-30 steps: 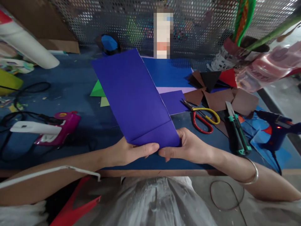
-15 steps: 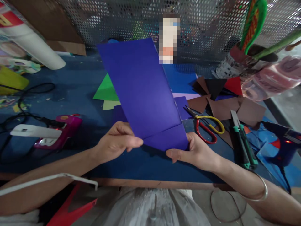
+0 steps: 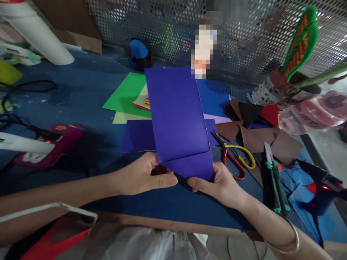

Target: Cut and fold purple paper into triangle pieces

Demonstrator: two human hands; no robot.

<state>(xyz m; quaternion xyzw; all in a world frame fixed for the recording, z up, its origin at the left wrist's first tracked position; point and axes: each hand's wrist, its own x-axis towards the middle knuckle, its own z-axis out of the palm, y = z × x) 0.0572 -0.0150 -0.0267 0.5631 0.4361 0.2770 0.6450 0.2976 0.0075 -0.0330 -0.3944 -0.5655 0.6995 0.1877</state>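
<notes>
A sheet of purple craft paper (image 3: 177, 115) is held up at a tilt over the table, with a crease across it and a short flap (image 3: 192, 166) at the near end. My right hand (image 3: 222, 186) pinches the flap's near right corner, thumb on top and fingers mostly hidden below. At the near left corner, my left hand (image 3: 146, 175) is closed at the paper's edge, its fingers partly under the sheet and its thumb stretched along the edge. Another purple piece (image 3: 138, 135) lies flat beneath. Scissors (image 3: 235, 155) with red and yellow handles rest right of the sheet.
Green paper (image 3: 124, 94) and brown scraps (image 3: 257, 137) lie on the blue table. To the right are utility knives (image 3: 276, 180), a glue gun (image 3: 322, 187) and a pink-tinted bottle (image 3: 311, 112). A magenta power strip (image 3: 65, 141) with cables sits left. Perforated metal (image 3: 162, 21) stands behind.
The purple paper has swung more upright and its far end has come down and nearer. My left thumb has shifted right along the near edge; my right hand keeps its pinch.
</notes>
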